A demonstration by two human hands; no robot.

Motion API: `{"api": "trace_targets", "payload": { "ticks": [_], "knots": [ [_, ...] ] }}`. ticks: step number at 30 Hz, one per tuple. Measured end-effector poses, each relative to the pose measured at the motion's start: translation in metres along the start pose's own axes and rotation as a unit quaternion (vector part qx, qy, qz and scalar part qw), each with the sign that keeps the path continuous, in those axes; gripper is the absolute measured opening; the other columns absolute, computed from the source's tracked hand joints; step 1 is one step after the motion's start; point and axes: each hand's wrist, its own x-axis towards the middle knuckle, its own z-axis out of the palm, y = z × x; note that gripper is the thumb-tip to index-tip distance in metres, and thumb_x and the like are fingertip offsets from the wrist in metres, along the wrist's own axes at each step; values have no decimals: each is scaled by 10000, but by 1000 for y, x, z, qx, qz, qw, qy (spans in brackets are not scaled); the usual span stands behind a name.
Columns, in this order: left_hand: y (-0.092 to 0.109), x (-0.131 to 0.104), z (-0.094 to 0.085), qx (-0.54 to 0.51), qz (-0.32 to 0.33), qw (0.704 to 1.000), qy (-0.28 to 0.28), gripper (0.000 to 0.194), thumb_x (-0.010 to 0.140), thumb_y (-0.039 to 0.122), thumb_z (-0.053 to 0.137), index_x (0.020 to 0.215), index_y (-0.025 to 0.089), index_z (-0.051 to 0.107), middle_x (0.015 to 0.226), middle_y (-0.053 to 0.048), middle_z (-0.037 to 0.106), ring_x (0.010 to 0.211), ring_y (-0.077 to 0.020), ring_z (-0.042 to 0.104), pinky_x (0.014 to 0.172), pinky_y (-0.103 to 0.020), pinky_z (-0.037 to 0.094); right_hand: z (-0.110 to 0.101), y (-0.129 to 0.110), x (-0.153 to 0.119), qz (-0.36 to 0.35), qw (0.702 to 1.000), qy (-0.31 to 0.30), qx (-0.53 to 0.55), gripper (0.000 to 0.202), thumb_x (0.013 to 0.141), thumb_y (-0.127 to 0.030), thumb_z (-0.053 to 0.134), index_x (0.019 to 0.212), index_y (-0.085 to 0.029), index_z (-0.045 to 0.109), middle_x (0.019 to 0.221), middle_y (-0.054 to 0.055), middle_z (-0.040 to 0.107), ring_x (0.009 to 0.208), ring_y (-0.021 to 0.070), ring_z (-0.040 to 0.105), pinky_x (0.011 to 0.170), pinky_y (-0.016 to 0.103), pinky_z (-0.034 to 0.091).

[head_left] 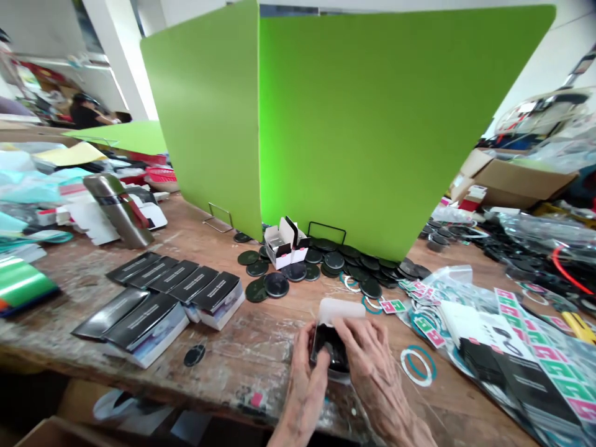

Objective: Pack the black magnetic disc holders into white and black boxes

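Observation:
A small box with a raised white flap (342, 308) and a dark inside sits at the table's front, between my hands. My left hand (305, 366) grips its left side, with the thumb pressed down into the dark inside. Curled over the right side, my right hand (372, 363) has its fingers at the opening. What exactly lies in the box is partly hidden by my fingers. Beyond it are several black discs (276, 285) and a white box with open flaps (285, 243). A white ring (416, 366) lies to the right of my right hand.
Rows of black-topped boxes (148, 323) lie on the left, with a steel flask (116, 208) behind. Green panels (372, 124) stand across the back. Plastic bags with stickers (526, 323) and flat black packages (531, 379) cover the right. A dark disc (194, 355) lies near the front edge.

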Motion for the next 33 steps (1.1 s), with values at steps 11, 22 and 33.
{"api": "trace_targets", "payload": {
  "ticks": [11,22,33],
  "knots": [
    [8,-8,-8,8,69,997,-36,529,900,363,525,1364,273,287,1407,-86,443,1286,-212,451,1087,-371,364,-12,-2,-19,33,998,15,53,407,921,-109,386,1314,-200,447,1258,109,545,1242,262,447,1084,554,298],
    [-10,-7,-24,222,280,933,-32,428,905,282,534,1328,282,467,1356,-85,485,1271,-233,467,1073,-399,398,1,-24,-45,45,995,39,79,459,861,-12,486,1264,-230,491,1434,132,364,1389,336,247,1052,639,337],
    [2,-5,-20,238,224,945,-21,282,934,274,450,1146,281,635,1295,-48,522,1229,-212,490,1077,-346,378,8,-21,-39,426,779,65,456,403,982,-402,352,1361,-264,346,1364,99,496,1237,217,508,1042,444,428]
  ]
}}
